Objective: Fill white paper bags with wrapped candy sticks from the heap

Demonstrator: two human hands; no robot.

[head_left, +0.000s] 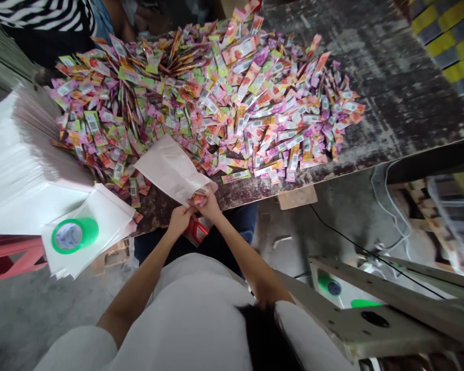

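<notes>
A whitish translucent bag (pixel 170 167) lies slanted at the table's near edge, its mouth toward me. My left hand (pixel 180 220) is closed, pinching the lower edge of that mouth. My right hand (pixel 211 207) is closed at the opening around a few small orange-red packets (pixel 199 198); its fingertips are partly hidden by the bag's edge. Beyond both hands spreads a large heap of slim, colourful stick packets (pixel 232 108) in pink, green, orange and purple, many showing barcodes.
At left stands a tall stack of white bags (pixel 34 170); a green tape roll (pixel 74 235) rests on loose ones. Below my hands is a red object (pixel 196 231). Another person (pixel 62 26) is across the dark table (pixel 371 77). A metal frame (pixel 386 319) stands at lower right.
</notes>
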